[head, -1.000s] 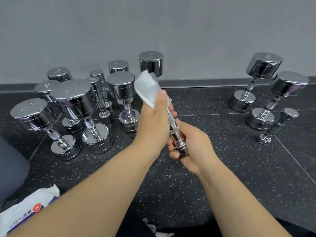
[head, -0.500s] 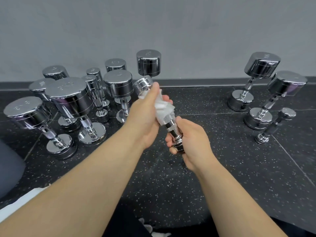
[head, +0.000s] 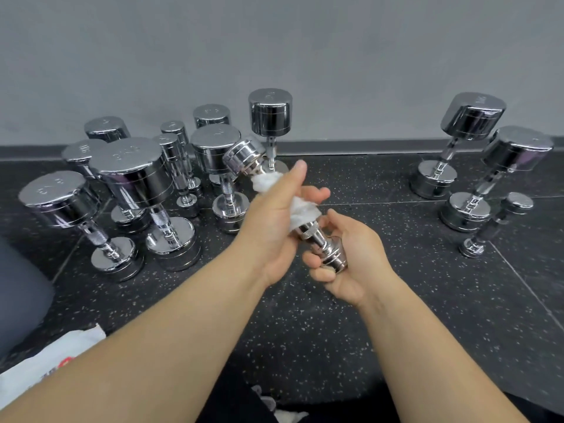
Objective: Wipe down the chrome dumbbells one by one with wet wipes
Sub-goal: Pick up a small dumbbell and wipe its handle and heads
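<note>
1. A small chrome dumbbell (head: pixel 309 229) is held tilted in the air above the speckled floor (head: pixel 335 331), between two standing groups. Polished heads and a knurled handle are noted.
2. The left hand (head: pixel 271 227) is curled round a crumpled white wet wipe (head: pixel 300 209), which is wrapped on the handle; the thumb is raised.
3. The right hand (head: pixel 351 257) is closed round the lower head.
4. Counted: one dumbbell held; nine dumbbells (head: pixel 128 166) stood on end at left; three dumbbells (head: pixel 473 117) at right; one wipe; one wipes pack (head: pixel 45 361) at lower left.

grey wall (head: pixel 274 41) | speckled black floor (head: pixel 305 331) | grey rounded object (head: pixel 18 285) far left
</note>
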Demonstrator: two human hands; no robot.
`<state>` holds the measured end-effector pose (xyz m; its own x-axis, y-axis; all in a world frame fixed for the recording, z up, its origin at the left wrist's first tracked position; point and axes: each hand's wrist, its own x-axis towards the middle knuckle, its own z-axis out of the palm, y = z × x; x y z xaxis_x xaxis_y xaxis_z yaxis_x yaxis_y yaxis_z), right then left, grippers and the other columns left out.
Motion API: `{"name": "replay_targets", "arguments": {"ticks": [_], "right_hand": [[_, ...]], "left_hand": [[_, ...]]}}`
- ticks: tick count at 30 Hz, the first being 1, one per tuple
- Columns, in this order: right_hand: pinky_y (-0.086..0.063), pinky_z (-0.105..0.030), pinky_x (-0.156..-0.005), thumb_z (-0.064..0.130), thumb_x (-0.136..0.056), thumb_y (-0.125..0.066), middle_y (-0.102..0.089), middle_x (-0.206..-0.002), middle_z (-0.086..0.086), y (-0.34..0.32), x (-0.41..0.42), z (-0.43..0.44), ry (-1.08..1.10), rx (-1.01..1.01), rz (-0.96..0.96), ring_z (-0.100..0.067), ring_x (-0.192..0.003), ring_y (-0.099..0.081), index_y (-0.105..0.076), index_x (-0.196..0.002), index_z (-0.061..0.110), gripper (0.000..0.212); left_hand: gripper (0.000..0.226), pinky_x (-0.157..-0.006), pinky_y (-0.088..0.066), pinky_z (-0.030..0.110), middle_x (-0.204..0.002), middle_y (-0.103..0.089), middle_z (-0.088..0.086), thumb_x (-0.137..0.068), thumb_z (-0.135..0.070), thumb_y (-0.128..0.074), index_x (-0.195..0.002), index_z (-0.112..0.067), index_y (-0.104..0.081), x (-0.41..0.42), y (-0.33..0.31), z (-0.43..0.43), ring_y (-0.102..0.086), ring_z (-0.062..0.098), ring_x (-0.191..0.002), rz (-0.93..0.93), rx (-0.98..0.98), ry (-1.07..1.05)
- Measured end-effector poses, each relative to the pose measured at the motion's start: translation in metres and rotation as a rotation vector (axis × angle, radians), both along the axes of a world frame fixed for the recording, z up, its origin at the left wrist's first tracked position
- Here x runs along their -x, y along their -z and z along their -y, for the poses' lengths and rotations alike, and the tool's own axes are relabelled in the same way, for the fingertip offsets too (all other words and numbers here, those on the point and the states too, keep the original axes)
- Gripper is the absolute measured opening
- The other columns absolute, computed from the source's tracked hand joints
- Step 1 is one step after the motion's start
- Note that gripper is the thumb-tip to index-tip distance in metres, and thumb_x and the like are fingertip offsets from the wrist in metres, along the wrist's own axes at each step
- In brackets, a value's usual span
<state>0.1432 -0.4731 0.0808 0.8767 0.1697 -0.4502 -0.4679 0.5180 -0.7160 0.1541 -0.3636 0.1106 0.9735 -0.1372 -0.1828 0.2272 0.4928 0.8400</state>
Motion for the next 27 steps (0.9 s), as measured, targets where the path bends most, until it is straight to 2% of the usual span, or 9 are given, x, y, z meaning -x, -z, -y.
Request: {"name": "replay_targets", "arguments": {"ticks": [4,6,9,11,14,18,21,24,27], "right_hand": [[-0.021,-0.015,-0.029,0.027,-0.105,-0.038,-0.057,-0.056,-0.01,-0.002,-0.002,0.002,0.083,0.013,-0.018,-0.018,-0.036,-0.042,-0.043,-0.096,0.013,0.017],[-0.022,-0.016,-0.03,0.025,-0.104,-0.039,-0.055,-0.059,-0.011,0.001,-0.002,0.003,0.105,-0.011,-0.057,-0.018,-0.037,-0.042,-0.037,-0.093,0.014,0.016],[-0.022,-0.016,-0.03,0.023,-0.103,-0.04,-0.051,-0.07,-0.012,0.005,-0.002,0.004,0.123,-0.044,-0.1,-0.018,-0.038,-0.043,-0.035,-0.092,0.014,0.015],[-0.022,-0.016,-0.03,0.021,-0.103,-0.039,-0.054,-0.067,-0.013,0.003,-0.003,0.001,0.121,-0.044,-0.081,-0.017,-0.037,-0.043,-0.039,-0.09,0.013,0.015],[-0.022,-0.015,-0.03,0.015,-0.102,-0.035,-0.056,-0.058,-0.008,-0.002,-0.004,-0.005,0.131,-0.03,-0.003,-0.015,-0.038,-0.042,-0.056,-0.088,0.011,0.026],[-0.03,-0.019,-0.032,0.02,-0.103,-0.04,-0.057,-0.064,-0.008,0.002,-0.006,0.002,0.104,-0.069,0.009,-0.015,-0.043,-0.048,-0.057,-0.113,0.005,0.025],[-0.051,-0.031,-0.054,0.035,-0.102,-0.046,-0.065,-0.084,-0.01,0.008,-0.008,0.01,0.081,0.216,-0.012,-0.021,-0.07,-0.062,-0.059,-0.107,0.008,0.031],[-0.048,-0.038,-0.093,0.048,-0.096,-0.05,-0.07,-0.101,-0.002,-0.011,-0.014,0.021,0.219,0.42,0.241,-0.017,-0.101,-0.064,-0.063,-0.096,0.017,0.033],[-0.045,-0.027,-0.089,0.047,-0.079,-0.068,-0.07,-0.108,0.007,-0.041,-0.02,0.026,0.175,0.463,0.577,-0.004,-0.101,-0.064,-0.065,-0.106,0.027,0.034]], "left_hand": [[0.027,-0.052,-0.043,0.024,-0.106,-0.072,0.005,-0.089,-0.039,-0.063,-0.071,-0.025,-0.077,0.012,0.008,0.01,-0.057,0.014,-0.066,0.03,-0.306,0.084],[0.029,-0.065,-0.045,0.024,-0.094,-0.068,0.003,-0.083,-0.03,-0.07,-0.103,-0.009,-0.074,0.005,0.0,0.006,-0.06,0.008,-0.067,0.051,-0.31,0.005],[0.019,-0.089,-0.047,0.032,-0.084,-0.071,-0.002,-0.083,-0.024,-0.068,-0.099,-0.014,-0.063,-0.009,-0.014,-0.005,-0.065,0.011,-0.086,0.063,-0.038,-0.122],[0.007,-0.077,-0.051,0.033,-0.081,-0.072,-0.003,-0.094,-0.029,-0.06,-0.096,-0.023,-0.059,-0.006,-0.008,0.001,-0.066,0.013,-0.077,0.043,-0.049,-0.131],[0.025,-0.043,-0.039,0.022,-0.08,-0.073,-0.004,-0.096,-0.041,-0.057,-0.087,-0.021,-0.069,0.008,0.013,0.02,-0.056,0.01,-0.053,-0.073,-0.3,-0.055],[0.021,-0.044,-0.046,0.024,-0.085,-0.074,0.0,-0.092,-0.037,-0.065,-0.093,-0.017,-0.073,0.008,0.009,0.027,-0.066,0.012,-0.061,-0.025,-0.408,-0.025],[0.02,-0.047,-0.046,0.012,-0.063,-0.066,-0.007,-0.092,-0.033,-0.067,-0.082,-0.015,-0.066,0.001,0.002,0.018,-0.061,-0.001,-0.052,0.065,-0.494,-0.086],[0.018,-0.058,-0.048,0.019,-0.054,-0.062,-0.009,-0.091,-0.031,-0.066,-0.077,-0.02,-0.063,-0.003,0.007,0.009,-0.057,0.005,-0.053,0.152,-0.703,-0.056],[0.011,-0.062,-0.048,0.024,-0.051,-0.06,-0.011,-0.089,-0.032,-0.068,-0.083,-0.025,-0.063,0.002,0.016,0.011,-0.057,0.007,-0.053,0.185,-0.874,0.15]]}}
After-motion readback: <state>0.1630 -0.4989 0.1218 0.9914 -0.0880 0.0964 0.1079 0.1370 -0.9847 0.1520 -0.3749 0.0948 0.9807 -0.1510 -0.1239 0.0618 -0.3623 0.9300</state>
